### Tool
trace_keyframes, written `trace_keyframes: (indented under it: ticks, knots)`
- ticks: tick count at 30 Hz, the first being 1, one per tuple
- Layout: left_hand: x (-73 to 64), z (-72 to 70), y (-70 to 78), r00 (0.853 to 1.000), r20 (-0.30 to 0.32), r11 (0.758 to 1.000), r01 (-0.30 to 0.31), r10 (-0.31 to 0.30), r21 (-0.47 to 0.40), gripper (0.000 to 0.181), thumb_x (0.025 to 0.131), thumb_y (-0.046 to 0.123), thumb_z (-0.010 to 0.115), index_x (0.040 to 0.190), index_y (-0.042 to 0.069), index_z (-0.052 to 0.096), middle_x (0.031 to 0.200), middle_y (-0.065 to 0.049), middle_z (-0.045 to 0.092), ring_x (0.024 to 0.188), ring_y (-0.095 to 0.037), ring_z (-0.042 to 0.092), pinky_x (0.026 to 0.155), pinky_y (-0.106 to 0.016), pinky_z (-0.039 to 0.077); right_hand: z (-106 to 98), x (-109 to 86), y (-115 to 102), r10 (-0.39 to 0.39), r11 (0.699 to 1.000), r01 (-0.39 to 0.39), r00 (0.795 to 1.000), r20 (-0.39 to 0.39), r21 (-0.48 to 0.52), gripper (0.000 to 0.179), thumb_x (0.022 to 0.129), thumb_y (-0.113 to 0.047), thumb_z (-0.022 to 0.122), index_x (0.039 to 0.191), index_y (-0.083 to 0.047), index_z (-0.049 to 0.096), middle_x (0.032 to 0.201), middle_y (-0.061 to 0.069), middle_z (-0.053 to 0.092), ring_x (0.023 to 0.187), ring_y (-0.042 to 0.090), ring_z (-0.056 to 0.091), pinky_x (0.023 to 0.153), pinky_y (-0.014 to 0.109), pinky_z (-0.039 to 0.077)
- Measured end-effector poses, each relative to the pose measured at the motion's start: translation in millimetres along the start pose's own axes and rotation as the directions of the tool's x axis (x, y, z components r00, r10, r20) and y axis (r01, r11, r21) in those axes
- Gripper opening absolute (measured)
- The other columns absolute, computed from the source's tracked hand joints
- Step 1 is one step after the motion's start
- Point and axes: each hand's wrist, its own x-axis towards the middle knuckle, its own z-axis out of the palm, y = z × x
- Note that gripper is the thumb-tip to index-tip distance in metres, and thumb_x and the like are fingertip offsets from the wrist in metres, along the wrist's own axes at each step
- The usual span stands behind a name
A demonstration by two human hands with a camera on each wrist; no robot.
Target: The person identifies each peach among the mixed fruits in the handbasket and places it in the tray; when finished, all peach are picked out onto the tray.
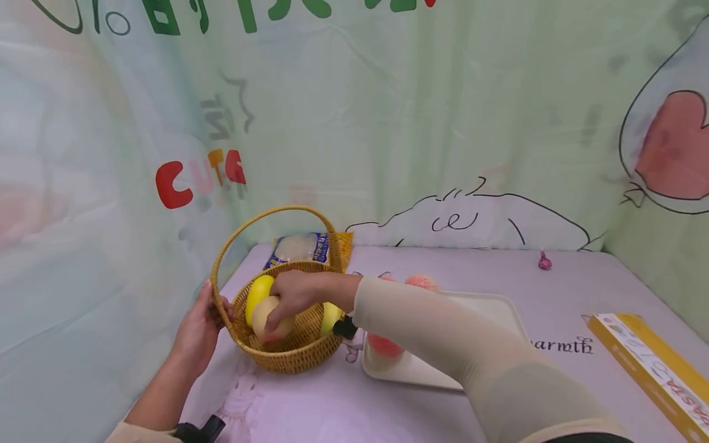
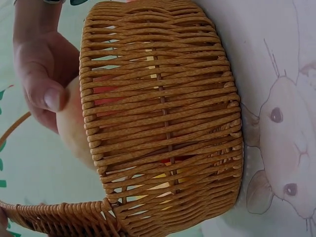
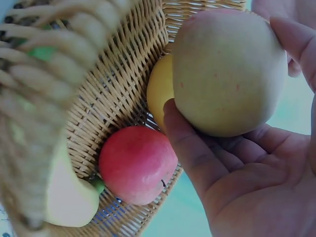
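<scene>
A brown wicker basket (image 1: 288, 363) with a tall arched handle stands on the table's left. My left hand (image 1: 202, 329) grips the handle's lower left side at the rim. My right hand (image 1: 296, 292) reaches into the basket and holds a pale yellow, pink-blushed apple (image 3: 229, 74) between thumb and fingers. In the head view this apple (image 1: 271, 317) is inside the rim; in the left wrist view it shows partly above the rim. A red apple (image 3: 138, 165), a yellow fruit (image 1: 258, 295) and a yellow-green fruit (image 3: 71, 197) lie in the basket.
Right of the basket, a cream tray (image 1: 487, 301) bears several pinkish-red fruits (image 1: 384, 346), partly hidden by my right forearm. A blue-and-yellow bag (image 1: 299, 247) lies behind the basket. A yellow pasta box (image 1: 653, 369) is at the right, with a small purple onion (image 1: 545, 261) farther back.
</scene>
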Motion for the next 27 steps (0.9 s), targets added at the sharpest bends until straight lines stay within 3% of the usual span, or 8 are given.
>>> trace_keyframes:
  ticks: [6, 15, 27]
  knots:
    - [-0.9, 0.7, -0.9, 1.000, 0.001, 1.000, -0.003, 0.003, -0.002, 0.054, 0.108, 0.060, 0.034, 0.097, 0.012, 0.055, 0.086, 0.006, 0.057, 0.087, -0.014, 0.057, 0.091, -0.026, 0.045, -2.1, -16.0, 9.0, -0.009, 0.995, 0.016, 0.998, -0.066, 0.096, 0.032, 0.084, -0.048, 0.083, 0.092, -0.020, 0.070, 0.082, -0.008, 0.066, 0.076, 0.008, 0.057, 0.068, 0.021, 0.046]
    - [-3.3, -0.1, -0.8, 0.999, 0.036, 0.999, -0.026, 0.027, -0.022, 0.050, 0.110, 0.057, 0.033, 0.092, 0.017, 0.058, 0.086, 0.006, 0.058, 0.086, -0.013, 0.056, 0.090, -0.025, 0.044, -8.4, -39.6, 17.1, -0.001, 0.987, 0.025, 0.988, -0.154, 0.158, 0.055, 0.086, -0.042, 0.081, 0.134, -0.017, 0.068, 0.103, -0.009, 0.070, 0.095, 0.010, 0.061, 0.081, 0.022, 0.050]
    - [-4.3, -2.5, -0.6, 0.998, 0.054, 0.998, -0.035, 0.038, -0.045, 0.049, 0.110, 0.055, 0.033, 0.090, 0.019, 0.059, 0.084, 0.007, 0.058, 0.084, -0.011, 0.057, 0.089, -0.024, 0.045, -19.6, -75.9, 33.1, 0.095, 0.977, -0.046, 0.968, -0.232, 0.207, 0.047, 0.086, -0.043, 0.081, 0.122, -0.014, 0.071, 0.100, -0.007, 0.070, 0.092, 0.014, 0.063, 0.079, 0.027, 0.052]
